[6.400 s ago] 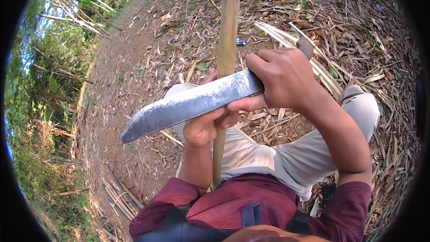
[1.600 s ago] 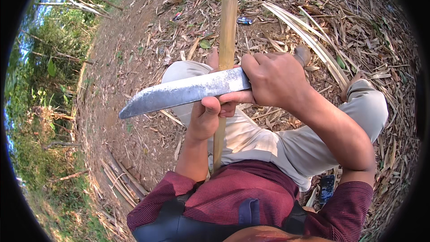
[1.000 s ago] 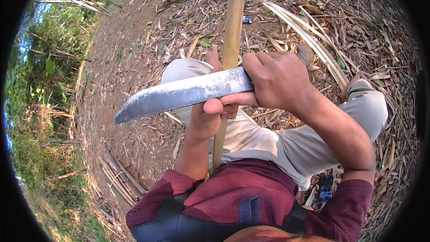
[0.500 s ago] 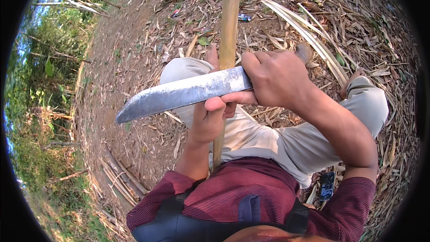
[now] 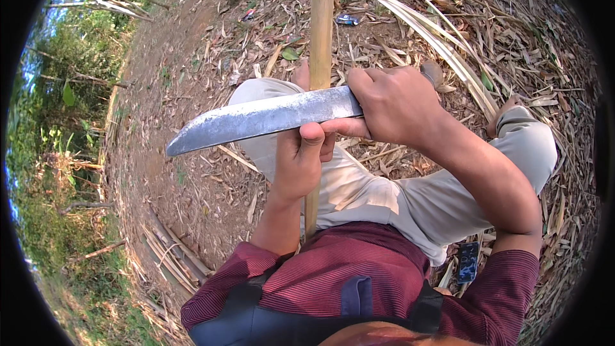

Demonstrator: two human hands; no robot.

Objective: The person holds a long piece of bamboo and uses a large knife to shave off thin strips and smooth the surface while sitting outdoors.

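Note:
My right hand (image 5: 398,106) is closed round the handle of a machete (image 5: 256,114). Its broad grey blade lies across the front of a long bamboo pole (image 5: 322,25), with the tip pointing left. My right index finger stretches along the underside of the blade toward my left thumb. Just below the blade, my left hand (image 5: 298,165) is wrapped round the pole, its fingers partly hidden. The pole runs from the top of the view down between my legs to my shirt. The end of the machete's handle (image 5: 432,74) pokes out beyond my right fist.
Pale split bamboo strips (image 5: 442,38) lie on the leaf-covered ground at the upper right. More bamboo lengths (image 5: 173,253) are bundled at the lower left. A dark phone (image 5: 467,263) rests beside my right thigh. A small blue wrapper (image 5: 347,20) lies ahead.
The machete and both hands have shifted slightly upward in the view, and the blade sits a little flatter. The pole's top has moved slightly left. Both grips are unchanged.

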